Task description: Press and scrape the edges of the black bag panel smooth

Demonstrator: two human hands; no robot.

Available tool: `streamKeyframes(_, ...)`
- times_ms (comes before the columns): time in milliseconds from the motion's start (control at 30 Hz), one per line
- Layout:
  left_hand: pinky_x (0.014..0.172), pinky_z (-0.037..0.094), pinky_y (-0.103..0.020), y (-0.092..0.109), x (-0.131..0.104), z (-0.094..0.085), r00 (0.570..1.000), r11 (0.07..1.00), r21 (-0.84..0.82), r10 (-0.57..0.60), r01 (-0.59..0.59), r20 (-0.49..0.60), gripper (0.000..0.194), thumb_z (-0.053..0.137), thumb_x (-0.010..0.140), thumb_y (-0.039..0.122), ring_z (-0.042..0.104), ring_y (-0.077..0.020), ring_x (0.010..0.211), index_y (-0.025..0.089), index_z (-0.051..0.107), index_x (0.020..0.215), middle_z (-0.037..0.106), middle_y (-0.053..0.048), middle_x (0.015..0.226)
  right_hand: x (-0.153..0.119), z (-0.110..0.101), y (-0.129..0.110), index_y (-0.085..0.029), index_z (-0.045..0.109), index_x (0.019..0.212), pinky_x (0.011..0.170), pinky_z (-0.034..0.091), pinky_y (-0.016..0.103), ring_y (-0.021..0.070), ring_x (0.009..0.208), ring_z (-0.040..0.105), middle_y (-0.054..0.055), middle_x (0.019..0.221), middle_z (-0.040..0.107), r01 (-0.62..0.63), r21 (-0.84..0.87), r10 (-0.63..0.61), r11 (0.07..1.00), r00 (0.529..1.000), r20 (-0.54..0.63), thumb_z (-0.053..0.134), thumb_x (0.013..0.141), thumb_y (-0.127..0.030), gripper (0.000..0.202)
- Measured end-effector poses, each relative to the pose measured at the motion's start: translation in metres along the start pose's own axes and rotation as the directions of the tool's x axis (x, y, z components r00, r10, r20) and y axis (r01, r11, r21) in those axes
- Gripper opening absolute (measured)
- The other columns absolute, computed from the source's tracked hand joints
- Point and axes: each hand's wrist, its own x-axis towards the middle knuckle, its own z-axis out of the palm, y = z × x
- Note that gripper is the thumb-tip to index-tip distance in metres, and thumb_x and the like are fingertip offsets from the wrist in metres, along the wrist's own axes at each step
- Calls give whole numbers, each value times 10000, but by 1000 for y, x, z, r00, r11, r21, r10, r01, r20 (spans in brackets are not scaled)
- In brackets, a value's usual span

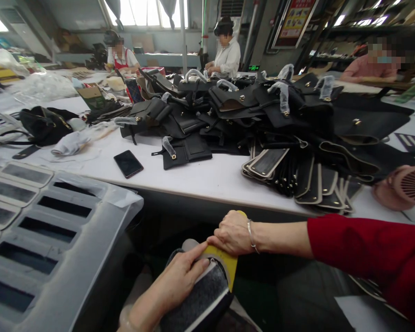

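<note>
Below the table's front edge, both my hands are on one object: a dark grey felt-like roll (200,299) with a yellow strip (224,260) along its end. My left hand (180,281) lies on top of the roll, the index finger pressing the yellow strip. My right hand (233,233), in a red sleeve with a thin bracelet, grips the upper end of the yellow strip from above.
A white table (207,177) carries a big pile of black leather bag parts (263,120), a stack of flat black pieces (297,175), a phone (128,163), a black bag (43,124) and a pink fan (406,186). Grey slotted trays (38,221) stand left. Three people sit at far tables.
</note>
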Motion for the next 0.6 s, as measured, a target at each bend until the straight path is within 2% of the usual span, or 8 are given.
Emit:
streamKeyframes(133,833,447,-274,3,-1,1,999,999,30,35,-36,13,439,437,979,448,651,-200,935,319,527,1389,715,-11,1119,-3,1,-3,-160,752,829,567,428,297,273,714,729,131,775,747,-27,9,27,1000,1000,-4,278,1045,-424,584)
streamKeyframes(300,721,411,-249,9,-4,0,998,995,78,62,-63,16,373,416,992,420,648,-177,804,312,602,1297,728,4,951,-7,3,-6,-153,753,826,574,429,290,282,726,732,138,776,746,-50,20,50,999,999,12,286,1043,-420,581)
streamKeyframes(400,674,391,-248,12,-5,1,997,990,122,73,-74,14,345,402,998,401,646,-170,759,313,629,1242,725,7,924,-10,7,-10,-154,752,821,571,433,293,286,727,733,143,777,746,-79,35,79,996,997,14,270,1043,-422,595)
streamKeyframes(500,678,394,-250,13,-7,3,995,984,148,94,-95,12,326,412,994,389,659,-181,799,282,661,1174,730,-9,952,-14,14,-17,-154,750,815,582,448,297,285,723,733,145,775,747,-127,60,127,990,992,6,250,1044,-422,612)
streamKeyframes(600,753,431,-257,13,-9,3,994,985,132,107,-109,22,358,406,993,399,671,-205,906,284,645,1234,734,-26,1025,-20,20,-29,-151,745,786,596,463,311,289,709,731,150,765,746,-189,87,190,978,982,-12,242,1043,-416,624)
